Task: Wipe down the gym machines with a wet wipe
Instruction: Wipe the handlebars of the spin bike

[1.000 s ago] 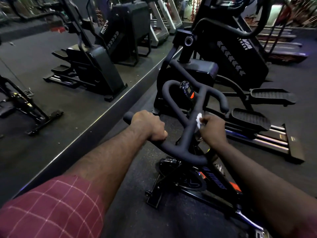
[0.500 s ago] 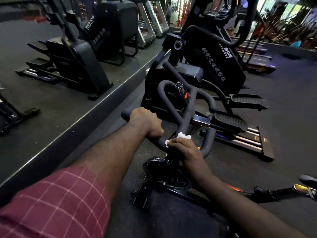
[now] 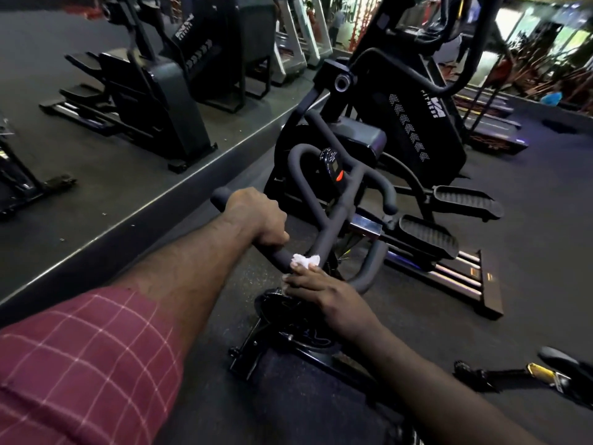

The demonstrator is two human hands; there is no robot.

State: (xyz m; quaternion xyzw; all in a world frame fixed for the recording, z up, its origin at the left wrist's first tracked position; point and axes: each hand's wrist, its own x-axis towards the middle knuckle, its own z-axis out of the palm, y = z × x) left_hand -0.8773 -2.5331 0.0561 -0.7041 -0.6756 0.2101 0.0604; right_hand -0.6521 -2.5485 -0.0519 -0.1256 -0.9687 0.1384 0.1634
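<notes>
1. Left hand (image 3: 258,220): fingers wrapped fully round the left end of the handlebar (image 3: 340,213), closed tight on the grip. Same hold as 1.0 s and 0.5 s ago, no shift along the bar.
2. Right hand (image 3: 325,295): fingers stretched forward with the tips on the wipe (image 3: 305,261), thumb underneath (a white scrap shows by the thumb too), so it's pinching the wipe and pressing it on the bar.
3. Wipe location now: on the near curved stretch of the handlebar, just right of the left hand, close to it but not touching.
4. Delta vs 1.0 s ago: the wipe was up on the centre stem, right of the console (image 3: 333,165), with the hand held high. It has come down and across to the near bar.
5. Delta vs 0.5 s ago: already on the near bar then. Now it sits a little nearer the left hand, and the knuckles look flatter (they were more curled over the wipe before).
6. Bike (image 3: 288,319) hasn't moved on the floor (image 3: 529,252). The elliptical (image 3: 414,123) stands behind it as before.
7. The view has swung (head moved, not the kit): more of the red checked sleeve (image 3: 80,364) shows at lower left than 1.0 s ago.
</notes>
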